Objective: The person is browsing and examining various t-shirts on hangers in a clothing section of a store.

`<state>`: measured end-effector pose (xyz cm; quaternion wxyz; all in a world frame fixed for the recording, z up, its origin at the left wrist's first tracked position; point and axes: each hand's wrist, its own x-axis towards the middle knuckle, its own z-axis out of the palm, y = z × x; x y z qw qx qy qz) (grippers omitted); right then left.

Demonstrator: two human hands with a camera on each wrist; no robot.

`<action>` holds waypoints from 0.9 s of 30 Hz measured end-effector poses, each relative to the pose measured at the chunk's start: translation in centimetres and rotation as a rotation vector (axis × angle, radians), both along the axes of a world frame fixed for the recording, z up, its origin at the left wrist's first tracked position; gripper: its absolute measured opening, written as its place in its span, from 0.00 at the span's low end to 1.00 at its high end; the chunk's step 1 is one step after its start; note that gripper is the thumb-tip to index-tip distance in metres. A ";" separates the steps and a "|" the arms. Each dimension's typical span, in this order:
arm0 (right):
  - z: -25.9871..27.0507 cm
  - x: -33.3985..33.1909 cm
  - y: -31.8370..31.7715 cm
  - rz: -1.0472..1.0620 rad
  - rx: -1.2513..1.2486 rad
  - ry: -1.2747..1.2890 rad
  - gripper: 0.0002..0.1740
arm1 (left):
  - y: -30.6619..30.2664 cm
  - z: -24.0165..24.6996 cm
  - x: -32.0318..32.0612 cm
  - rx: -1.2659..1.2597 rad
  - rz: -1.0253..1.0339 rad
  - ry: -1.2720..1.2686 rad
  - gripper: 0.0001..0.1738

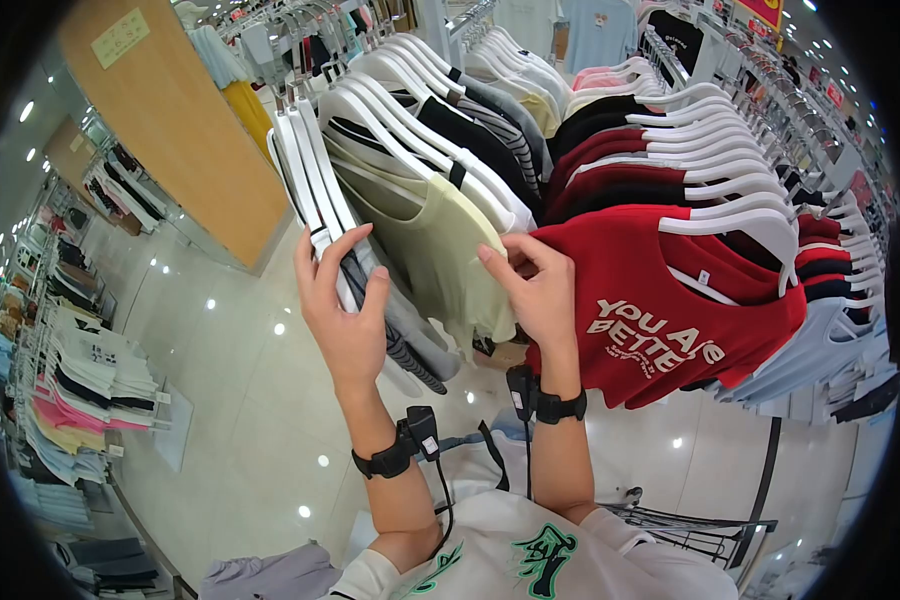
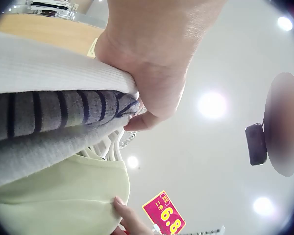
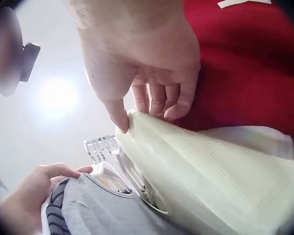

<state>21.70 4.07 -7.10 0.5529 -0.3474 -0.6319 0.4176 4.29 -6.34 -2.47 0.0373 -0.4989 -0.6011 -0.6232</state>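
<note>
A pale yellow-green top (image 1: 425,245) hangs at the middle of the rack. My right hand (image 1: 542,290) pinches its shoulder edge between thumb and fingers. To the left, my left hand (image 1: 340,310) holds a bunch of hung tops, its fingers over the outer side and its thumb at the inner side. In the left wrist view that bunch is a white ribbed top (image 2: 54,66), a striped grey top (image 2: 63,110) and a plain grey top (image 2: 49,147). A gap separates the bunch from the yellow-green top.
Beside my right hand hangs a red top (image 1: 660,300) with white lettering. White hangers (image 1: 730,190) with dark and red tops fill the right side. A wooden panel (image 1: 170,130) stands at the left, and a black wire cart (image 1: 690,525) is near my body.
</note>
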 end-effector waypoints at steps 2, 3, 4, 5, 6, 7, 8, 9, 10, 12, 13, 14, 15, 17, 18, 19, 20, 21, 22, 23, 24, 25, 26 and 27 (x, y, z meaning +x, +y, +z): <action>-0.1 0.1 0.2 0.076 -0.029 -0.091 0.16 | 0.2 0.0 0.1 0.007 -0.001 0.004 0.22; -0.4 0.0 0.2 0.073 -0.029 -0.089 0.16 | 0.2 0.0 0.0 0.011 0.001 0.013 0.22; -0.9 -0.1 0.2 0.135 -0.032 -0.160 0.18 | 0.1 0.0 -0.1 0.011 -0.002 0.015 0.22; -1.5 -0.1 0.4 0.197 -0.029 -0.236 0.20 | 0.2 0.0 0.1 0.000 0.007 0.017 0.22; -2.2 0.1 0.6 0.292 -0.095 -0.320 0.24 | 0.1 0.0 0.0 -0.017 0.017 0.025 0.22; -3.9 0.1 0.9 0.290 -0.094 -0.317 0.24 | 0.0 0.1 0.0 -0.016 0.014 0.028 0.22; -5.9 0.0 1.5 0.333 -0.019 -0.368 0.25 | 0.0 0.0 -0.1 -0.018 0.015 0.038 0.22; -5.4 -0.1 1.3 0.380 0.052 -0.418 0.27 | 0.0 0.0 -0.1 -0.025 0.017 0.049 0.23; -4.5 0.8 1.5 0.461 -0.156 -0.639 0.23 | 0.0 0.1 -0.2 -0.023 0.019 0.050 0.23; -3.4 1.4 1.5 0.489 -0.198 -0.594 0.23 | -0.2 0.1 -0.2 -0.009 -0.005 0.026 0.23; -2.9 1.8 1.4 0.511 -0.239 -0.549 0.23 | -0.2 0.0 -0.2 -0.010 0.001 0.022 0.23; -2.3 2.3 1.1 0.518 -0.262 -0.471 0.22 | -0.2 0.0 -0.3 -0.007 -0.009 0.026 0.23; -2.4 2.7 1.3 0.525 -0.260 -0.477 0.22 | -0.2 0.0 -0.3 -0.003 -0.017 0.028 0.23; -2.9 3.5 1.7 0.576 -0.329 -0.380 0.23 | -0.2 0.0 -0.1 -0.013 -0.004 0.015 0.23; -2.9 3.7 1.7 0.601 -0.328 -0.328 0.21 | -0.1 0.0 -0.1 -0.027 -0.011 0.010 0.23; -3.0 3.8 1.6 0.601 -0.328 -0.331 0.21 | 0.0 0.0 0.0 -0.042 -0.022 0.007 0.23; -3.0 4.0 1.4 0.632 -0.359 -0.240 0.21 | 0.0 -0.1 0.1 -0.024 -0.056 -0.001 0.23; -2.8 4.0 1.2 0.661 -0.389 -0.146 0.20 | 0.1 -0.1 0.2 -0.024 -0.058 -0.001 0.23; -2.6 4.0 1.1 0.660 -0.388 -0.146 0.20 | 0.1 -0.1 0.3 -0.029 -0.065 -0.002 0.23; -2.5 3.9 1.0 0.673 -0.406 -0.137 0.20 | 0.1 -0.2 0.3 -0.034 -0.072 -0.004 0.23; -2.4 3.8 0.9 0.687 -0.423 -0.127 0.20 | 0.1 -0.3 0.2 -0.033 -0.070 -0.003 0.23; -2.2 3.6 0.8 0.690 -0.422 -0.127 0.20 | 0.1 -0.4 0.1 -0.041 -0.074 0.010 0.24; -1.9 3.4 0.6 0.689 -0.426 -0.121 0.20 | 0.1 -0.5 0.0 -0.049 -0.077 0.023 0.24; -1.7 3.2 0.4 0.687 -0.431 -0.116 0.20 | 0.1 -0.5 0.0 -0.057 -0.081 0.035 0.25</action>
